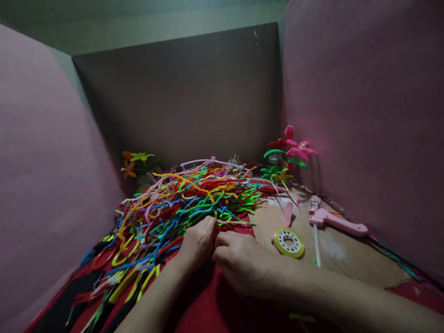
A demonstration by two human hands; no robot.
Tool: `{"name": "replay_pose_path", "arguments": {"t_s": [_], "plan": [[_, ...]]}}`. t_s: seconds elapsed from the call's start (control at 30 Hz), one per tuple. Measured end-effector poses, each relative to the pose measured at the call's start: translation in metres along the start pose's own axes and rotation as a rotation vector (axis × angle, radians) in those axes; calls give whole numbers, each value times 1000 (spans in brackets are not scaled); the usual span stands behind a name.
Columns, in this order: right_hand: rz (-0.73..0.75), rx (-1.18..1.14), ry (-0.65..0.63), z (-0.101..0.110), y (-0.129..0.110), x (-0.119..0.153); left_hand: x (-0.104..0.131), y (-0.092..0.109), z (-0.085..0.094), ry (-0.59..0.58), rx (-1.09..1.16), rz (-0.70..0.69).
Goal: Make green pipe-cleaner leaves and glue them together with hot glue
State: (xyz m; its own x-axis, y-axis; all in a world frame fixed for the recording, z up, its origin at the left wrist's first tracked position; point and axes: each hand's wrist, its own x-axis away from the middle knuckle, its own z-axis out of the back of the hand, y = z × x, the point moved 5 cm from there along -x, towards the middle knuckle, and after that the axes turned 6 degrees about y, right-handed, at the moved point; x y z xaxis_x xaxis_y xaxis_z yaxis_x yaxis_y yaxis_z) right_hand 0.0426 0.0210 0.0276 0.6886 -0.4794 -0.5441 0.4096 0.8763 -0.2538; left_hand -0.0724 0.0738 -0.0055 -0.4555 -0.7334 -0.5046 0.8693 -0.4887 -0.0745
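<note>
My left hand [200, 238] is closed at the front edge of a large heap of multicoloured pipe cleaners [194, 194]. Its fingertips are turned away, so I cannot see what they pinch. A pale pink pipe cleaner [236, 223] runs out to the right beside those fingers; whether it is held is unclear. Just right of it, my right hand [243, 259] has its fingers curled inward, close to the left hand, above the red cloth [194, 305]. Anything between the right fingers is hidden.
Right of the heap, a cardboard sheet [357, 259] carries a yellow tape roll [294, 252] and a pink glue gun [336, 223]. Pipe-cleaner flowers [300, 149] stand behind. Yellow-and-black-handled tools [123, 286] lie at lower left. Pink panels [364, 115] wall the sides.
</note>
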Motion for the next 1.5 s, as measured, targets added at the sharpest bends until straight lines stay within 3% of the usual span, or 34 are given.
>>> {"name": "replay_pose_path", "arguments": {"t_s": [0.1,0.27,0.47,0.57,0.67,0.73,0.8,1.07,1.27,1.5], "plan": [[-68,-22,64,-8,9,4,1,4,4,72,80,-46],[-95,91,58,-24,29,16,2,5,6,187,117,-62],[-161,-15,89,-22,35,19,3,11,8,228,233,-92],[-312,-280,170,-17,43,18,4,16,13,281,286,-81],[-599,-716,236,-21,57,19,4,23,17,317,374,-88],[-764,-1026,273,-26,65,20,4,28,17,304,431,-108],[-839,-1245,326,-28,69,21,4,33,17,269,454,-126],[-816,-1542,563,-19,74,21,1,34,16,250,267,-167],[-817,-1639,686,-5,81,21,-2,28,9,178,143,-106],[-864,-1598,718,-1,89,21,1,17,1,105,-72,40]]}}
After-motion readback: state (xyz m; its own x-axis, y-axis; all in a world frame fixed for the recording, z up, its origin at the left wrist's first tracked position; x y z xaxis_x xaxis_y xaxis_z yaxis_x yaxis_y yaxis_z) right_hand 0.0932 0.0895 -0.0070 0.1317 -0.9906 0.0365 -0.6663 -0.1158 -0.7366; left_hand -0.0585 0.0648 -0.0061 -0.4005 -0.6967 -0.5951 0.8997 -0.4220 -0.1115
